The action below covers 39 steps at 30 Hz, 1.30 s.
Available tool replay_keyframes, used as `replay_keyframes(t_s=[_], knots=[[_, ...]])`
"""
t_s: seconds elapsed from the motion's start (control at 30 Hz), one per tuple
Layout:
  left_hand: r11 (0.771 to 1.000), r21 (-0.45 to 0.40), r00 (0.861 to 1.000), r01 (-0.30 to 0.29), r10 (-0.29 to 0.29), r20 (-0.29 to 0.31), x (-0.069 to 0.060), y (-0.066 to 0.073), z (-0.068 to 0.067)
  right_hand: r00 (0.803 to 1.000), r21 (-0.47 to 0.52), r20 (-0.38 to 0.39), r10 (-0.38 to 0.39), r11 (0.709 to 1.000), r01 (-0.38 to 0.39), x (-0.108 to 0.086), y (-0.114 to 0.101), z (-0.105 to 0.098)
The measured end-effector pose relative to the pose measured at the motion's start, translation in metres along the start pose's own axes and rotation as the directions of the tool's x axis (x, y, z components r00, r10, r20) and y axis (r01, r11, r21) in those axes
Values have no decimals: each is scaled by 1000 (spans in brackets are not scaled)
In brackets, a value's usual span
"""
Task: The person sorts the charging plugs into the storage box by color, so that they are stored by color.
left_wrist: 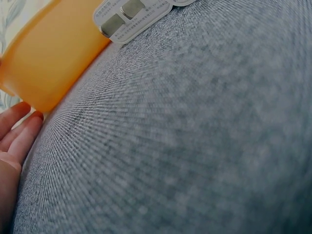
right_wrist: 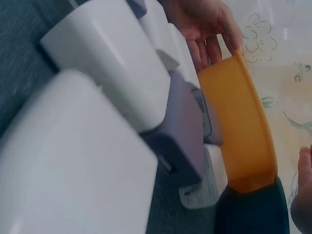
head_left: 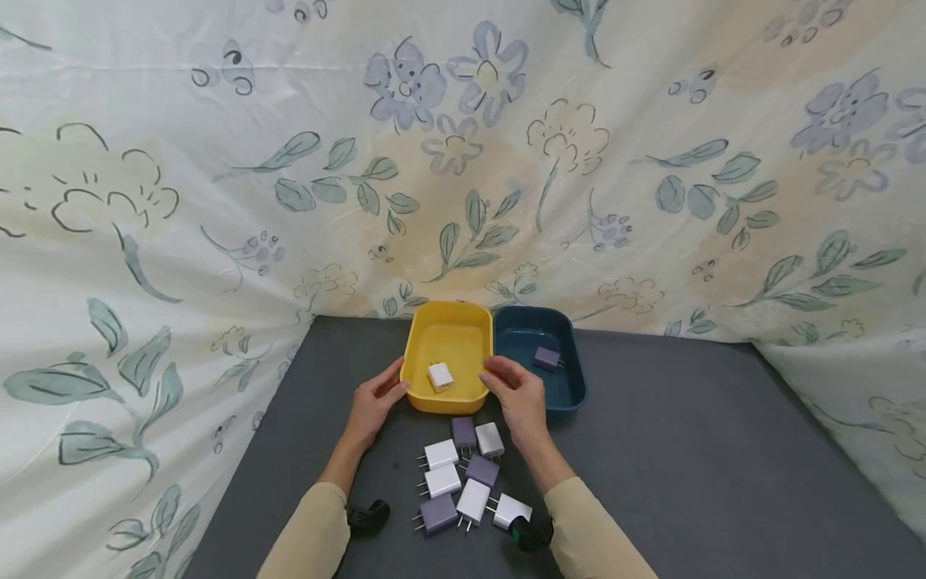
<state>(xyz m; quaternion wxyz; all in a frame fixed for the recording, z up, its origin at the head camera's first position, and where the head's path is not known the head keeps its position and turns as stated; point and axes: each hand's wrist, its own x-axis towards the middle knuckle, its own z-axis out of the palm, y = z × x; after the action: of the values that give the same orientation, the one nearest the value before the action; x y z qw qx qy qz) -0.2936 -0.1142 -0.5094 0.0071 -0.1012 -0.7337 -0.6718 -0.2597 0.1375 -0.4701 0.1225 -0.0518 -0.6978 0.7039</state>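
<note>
Steadying the yellow tray [head_left: 447, 402], the left hand [head_left: 370, 408] has its thumb at the rim and its fingers against the outer wall, pinching the near left side lightly; the right hand [head_left: 522, 402] hovers by the opposite rim, its fingers loosely bent and slightly parted, with nothing visible between them, though whether they touch the rim I cannot tell. Inside the yellow tray one white charger [head_left: 440, 376] sits toward the near end; the blue tray [head_left: 576, 392] stands just to the right, a purple charger [head_left: 547, 359] lying in it with its prongs pointing right.

Eight more chargers [head_left: 442, 481] lie close together between the forearms, five white and three purple, some touching, their prongs turned various ways; the nearest ones blur in the right wrist view.

Beneath it all spreads a dark grey surface [head_left: 687, 450], finely ribbed like woven fabric in the left wrist view; it narrows toward its far edge, near which both trays stand. Pale cloth [head_left: 637, 48] hangs behind and on both sides, softly creased and printed with bluish flowers, green leaves and peach patches; light falls evenly across it. Beige sleeves [head_left: 307, 531] cover the forearms; a black device [head_left: 369, 517] sits at each wrist.
</note>
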Motion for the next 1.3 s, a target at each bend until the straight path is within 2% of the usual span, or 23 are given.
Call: replay_keyframes(t_s=[0.27,0.53,0.77,0.87,1.1,1.3], knots=[[1000,12,1000,16,-16,9,0,2,0,998,-49,55,-6,999,9,-4,4,-11],[1000,20,1000,9,-9,1,0,5,0,993,-73,107,-40,996,48,-11,4,-15],[1000,14,1000,16,-16,5,-1,5,0,992,-108,125,-31,993,44,-17,7,-16],[1000,8,1000,17,-17,5,-1,5,0,990,-124,129,-49,990,65,-18,9,-18],[997,58,999,45,-45,-12,-1,8,0,987,-143,143,-71,985,92,-19,13,-25],[999,34,999,42,-41,-12,-3,7,1,987,-164,161,-24,985,50,-25,11,-30]])
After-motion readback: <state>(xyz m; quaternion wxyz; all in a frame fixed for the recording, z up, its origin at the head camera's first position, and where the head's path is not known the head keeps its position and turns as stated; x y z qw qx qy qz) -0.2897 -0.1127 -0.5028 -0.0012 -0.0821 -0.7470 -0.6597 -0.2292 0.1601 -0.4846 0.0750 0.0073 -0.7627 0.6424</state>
